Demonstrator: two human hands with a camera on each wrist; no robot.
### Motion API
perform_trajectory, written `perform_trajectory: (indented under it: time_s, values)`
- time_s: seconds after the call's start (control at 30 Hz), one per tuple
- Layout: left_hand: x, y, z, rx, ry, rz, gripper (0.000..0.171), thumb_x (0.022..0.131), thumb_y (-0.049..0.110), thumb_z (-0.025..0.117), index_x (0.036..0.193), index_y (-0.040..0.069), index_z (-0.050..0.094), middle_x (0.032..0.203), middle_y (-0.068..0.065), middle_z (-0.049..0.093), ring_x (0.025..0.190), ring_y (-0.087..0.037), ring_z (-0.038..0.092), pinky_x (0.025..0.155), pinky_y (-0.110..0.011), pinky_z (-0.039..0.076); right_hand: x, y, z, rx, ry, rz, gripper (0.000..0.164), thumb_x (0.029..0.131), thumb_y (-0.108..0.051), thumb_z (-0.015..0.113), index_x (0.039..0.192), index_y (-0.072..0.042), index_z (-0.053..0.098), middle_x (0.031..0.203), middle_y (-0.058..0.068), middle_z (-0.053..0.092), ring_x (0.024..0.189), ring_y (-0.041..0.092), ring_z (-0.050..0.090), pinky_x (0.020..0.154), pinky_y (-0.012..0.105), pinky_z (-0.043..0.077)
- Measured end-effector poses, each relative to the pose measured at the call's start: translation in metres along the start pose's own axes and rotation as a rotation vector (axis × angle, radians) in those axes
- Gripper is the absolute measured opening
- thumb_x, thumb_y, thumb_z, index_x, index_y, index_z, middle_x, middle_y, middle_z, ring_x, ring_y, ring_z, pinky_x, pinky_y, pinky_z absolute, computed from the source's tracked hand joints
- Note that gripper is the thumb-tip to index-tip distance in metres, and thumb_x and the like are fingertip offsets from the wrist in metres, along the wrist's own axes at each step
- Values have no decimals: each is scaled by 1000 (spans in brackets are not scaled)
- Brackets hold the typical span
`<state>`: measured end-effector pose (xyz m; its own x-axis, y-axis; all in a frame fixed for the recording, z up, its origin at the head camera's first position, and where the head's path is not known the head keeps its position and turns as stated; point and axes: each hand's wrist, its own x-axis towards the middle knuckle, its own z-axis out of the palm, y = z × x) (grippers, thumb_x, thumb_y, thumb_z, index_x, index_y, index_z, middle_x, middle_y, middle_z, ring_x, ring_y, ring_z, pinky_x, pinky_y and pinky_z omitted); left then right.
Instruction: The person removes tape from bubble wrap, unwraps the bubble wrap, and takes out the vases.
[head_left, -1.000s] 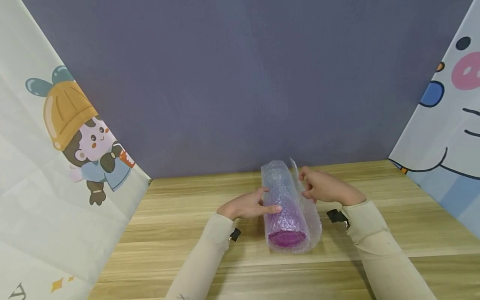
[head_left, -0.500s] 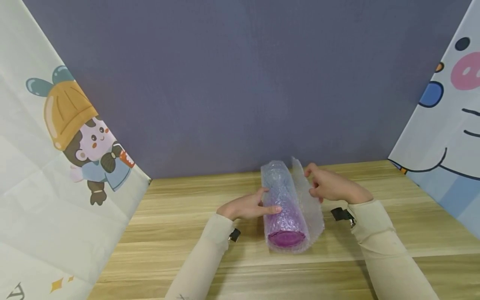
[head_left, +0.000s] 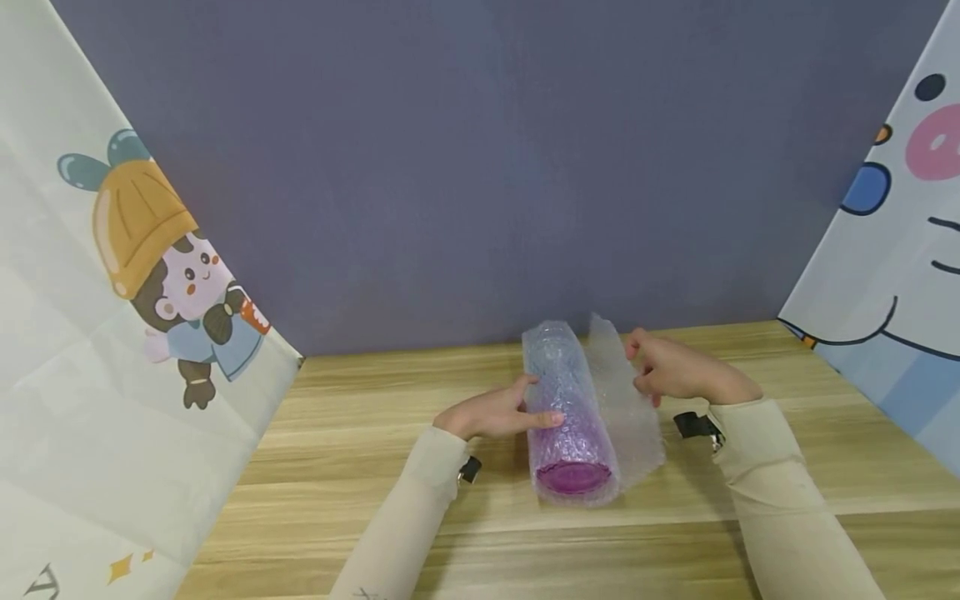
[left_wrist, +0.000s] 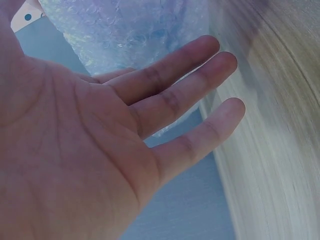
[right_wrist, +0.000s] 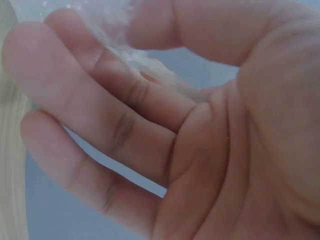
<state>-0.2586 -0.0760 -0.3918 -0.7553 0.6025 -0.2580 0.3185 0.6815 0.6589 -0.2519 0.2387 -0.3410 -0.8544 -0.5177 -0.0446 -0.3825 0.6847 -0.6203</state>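
Note:
A bottle [head_left: 573,477], pale blue at its far end and purple toward its round magenta base, lies wrapped in bubble wrap [head_left: 558,367] on the wooden table. From the left side, my left hand [head_left: 491,412] rests on the wrapped bottle, thumb across its top. The left wrist view shows that hand's other fingers [left_wrist: 172,102] nearly straight beside the wrap. To the right, my right hand [head_left: 682,367] pinches the free flap [head_left: 626,408] of the bubble wrap and holds it out from the bottle. In the right wrist view, thumb and index finger meet at the wrap's edge.
The wooden table [head_left: 360,467] ends at a grey-blue panel [head_left: 480,183] just behind the bottle. White sheets with cartoon prints stand at the left [head_left: 67,350] and right [head_left: 900,292]. Each wrist carries a small black camera mount.
My right hand has moved to the right, drawing the bubble wrap flap away from the bottle so that more of it lies unrolled. My left hand stays in place on the bottle.

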Motion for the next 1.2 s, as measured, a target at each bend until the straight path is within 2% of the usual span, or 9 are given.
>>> perform_trajectory:
  time_s: [0.2,0.4,0.67,0.87,1.07,1.2]
  values:
    - [0,0,0,-11,-5,3,109,87,81,53,165,18,12,158,-18,46,147,-31,45,121,-51,38,-2,4,-3,11,-17,28,35,89,5,58,117,6,38,76,8,69,58,19,67,60,26,49]
    - [1,0,0,-18,-4,5,108,87,80,54,165,17,12,160,-18,43,148,-32,44,121,-50,38,-3,8,-4,29,-38,58,26,88,7,58,111,3,46,73,8,67,58,22,67,54,25,42]
    - [0,0,-1,-9,-5,-3,108,87,80,54,165,18,11,161,-18,41,149,-32,42,122,-50,38,-4,12,-5,27,-77,49,23,83,9,55,103,-2,55,69,7,66,59,21,67,57,30,54]
    - [2,0,-1,-18,-15,-5,108,86,81,55,165,22,12,161,-16,43,149,-30,43,121,-49,39,-6,14,-7,37,-89,40,24,83,8,57,105,-1,61,70,6,66,59,19,66,57,28,54]
    - [2,0,-1,-26,-15,-5,109,86,81,55,165,21,11,164,-17,37,151,-32,38,122,-50,36,-7,16,-9,33,-83,41,10,97,-6,62,105,-3,64,77,6,64,62,20,66,61,29,55]
    - [2,-1,-2,-36,-19,-5,110,86,81,56,165,20,11,159,-17,45,148,-30,44,121,-49,39,-9,20,-11,12,-71,49,13,100,-13,62,108,-3,65,85,6,64,66,19,64,61,29,52]
